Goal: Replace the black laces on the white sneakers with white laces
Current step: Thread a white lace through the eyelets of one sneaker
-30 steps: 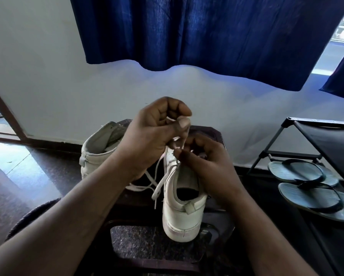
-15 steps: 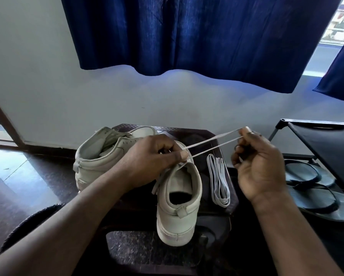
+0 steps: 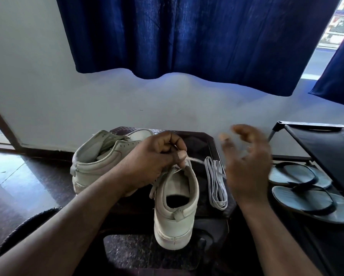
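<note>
One white sneaker [image 3: 177,208] stood on the dark desk [image 3: 205,140] with its heel toward the camera, and the other sneaker [image 3: 99,162] sat just behind it on the left. Left hand [image 3: 153,158] was at the white sneaker's collar, fingers [image 3: 175,140] clamped on a white lace [image 3: 196,160] running off to the right. Right hand [image 3: 246,170] was blurry, up above the desk, fingers apart and holding nothing. Folded lace bundle [image 3: 217,188] lay on the desk just right of the white sneaker. Flip-flops [image 3: 306,198] sat on a rack [image 3: 326,148] further right.

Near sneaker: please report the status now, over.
Left grip pinches white lace at near sneaker top. Right grip open, blurred, holding nothing. Folded lace lies beside the sneaker, not blocking.
</note>
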### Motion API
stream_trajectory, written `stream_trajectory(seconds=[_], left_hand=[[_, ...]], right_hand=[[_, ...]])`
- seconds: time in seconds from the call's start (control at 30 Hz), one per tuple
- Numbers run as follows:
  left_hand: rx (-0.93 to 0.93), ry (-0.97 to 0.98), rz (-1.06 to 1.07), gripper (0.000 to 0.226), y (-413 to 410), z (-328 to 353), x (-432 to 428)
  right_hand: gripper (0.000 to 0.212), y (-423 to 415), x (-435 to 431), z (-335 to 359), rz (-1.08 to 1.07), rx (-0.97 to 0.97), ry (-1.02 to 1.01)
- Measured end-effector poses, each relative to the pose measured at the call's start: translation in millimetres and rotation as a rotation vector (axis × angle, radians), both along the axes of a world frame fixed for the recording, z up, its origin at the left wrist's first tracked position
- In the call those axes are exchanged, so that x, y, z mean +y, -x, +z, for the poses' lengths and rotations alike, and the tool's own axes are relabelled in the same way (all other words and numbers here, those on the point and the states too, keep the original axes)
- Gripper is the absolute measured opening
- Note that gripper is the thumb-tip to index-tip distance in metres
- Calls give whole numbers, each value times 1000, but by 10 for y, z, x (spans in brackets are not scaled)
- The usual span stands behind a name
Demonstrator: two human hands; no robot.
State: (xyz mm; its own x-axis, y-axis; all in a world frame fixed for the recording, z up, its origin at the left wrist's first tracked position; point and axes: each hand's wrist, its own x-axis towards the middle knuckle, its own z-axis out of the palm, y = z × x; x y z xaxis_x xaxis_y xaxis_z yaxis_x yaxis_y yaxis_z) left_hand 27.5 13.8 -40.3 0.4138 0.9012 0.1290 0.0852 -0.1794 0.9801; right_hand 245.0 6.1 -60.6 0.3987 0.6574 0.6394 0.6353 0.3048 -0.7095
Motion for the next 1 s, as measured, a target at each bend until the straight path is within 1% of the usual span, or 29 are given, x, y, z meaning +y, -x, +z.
stream_trajectory(seconds=[0.03, 0.07, 0.13, 0.17, 0.23, 0.27, 0.3, 0.37, 0.47, 0.5, 0.57, 0.63, 0.67, 0.73, 0.77, 0.8, 0.87, 0.93, 1.0], left_hand=[[-33, 13, -4, 20, -6, -1, 0], [-67, 31, -9, 22, -11, -5, 0], [-98, 45, -21, 22, -13, -5, 0], [-95, 42, -21, 20, -15, 5, -4], [-97, 35, -7, 16, -3, 42, -18], [-103, 33, 5, 17, 17, 52, -15], [-101, 34, 20, 17, 41, 64, -13], [-99, 46, 73, 17, 95, 76, -11], [-60, 58, 151, 12, 154, 73, -14], [-32, 55, 157, 11, 157, 81, -26], [18, 42, 132, 29, 151, 84, -45], [57, 22, 107, 39, 112, 104, -68], [61, 5, 94, 39, 90, 121, -79], [23, -7, 79, 33, 56, 160, -91], [-28, 2, 77, 30, 51, 176, -91], [-94, 23, 81, 28, 60, 178, -83], [-197, 76, 121, 28, 119, 172, -51], [-217, 96, 159, 27, 185, 156, -23], [-208, 105, 151, 23, 211, 153, -29]], right_hand=[[16, 92, -24, 2, 149, -74, 23], [16, 177, -50, 7, 306, -109, 87], [32, 304, -76, -22, 550, -96, 256], [36, 344, -85, -28, 625, -35, 321], [42, 374, -90, -32, 742, 156, 418], [45, 369, -83, -27, 779, 247, 444], [43, 369, -88, 7, 801, 324, 444], [31, 347, -89, 65, 812, 515, 375], [17, 186, -57, 145, 848, 990, 239], [15, 114, -36, 152, 856, 1062, 206], [18, 46, -23, 162, 815, 1022, 188], [26, 80, -39, 155, 757, 905, 178], [28, 115, -53, 146, 747, 824, 174], [24, 203, -93, 158, 775, 668, 181], [24, 227, -106, 167, 795, 641, 188], [23, 233, -112, 184, 809, 661, 194], [21, 191, -112, 224, 809, 778, 184], [15, 97, -94, 239, 792, 876, 154], [13, 21, -73, 231, 754, 884, 147]])
